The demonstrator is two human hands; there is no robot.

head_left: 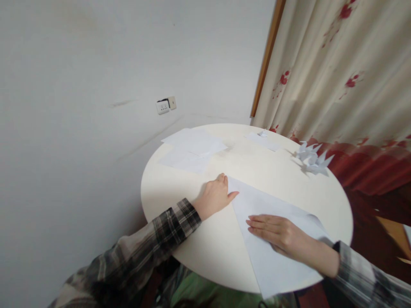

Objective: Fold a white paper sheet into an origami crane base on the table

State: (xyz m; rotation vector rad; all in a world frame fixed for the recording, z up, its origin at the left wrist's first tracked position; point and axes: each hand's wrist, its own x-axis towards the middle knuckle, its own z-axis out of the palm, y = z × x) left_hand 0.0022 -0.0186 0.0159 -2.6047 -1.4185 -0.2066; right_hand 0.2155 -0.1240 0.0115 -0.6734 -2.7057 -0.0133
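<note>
One large white sheet of paper [272, 265] lies on the round table [167, 184]. At its far corner sits the left hand [216, 194], thumb spread onto the paper and fingers bent; whether they pinch the corner I cannot tell. The right hand [282, 233] rests flat on the sheet, fingers together, gripping nothing, and hides some of it. One edge runs from the left hand to the table's near rim, where a corner pokes over; another slants off beyond the right hand (the long axis is hard to judge). Loose sheets [192, 145] lie beyond the left hand, folded paper shapes [314, 161] beyond the right.
</note>
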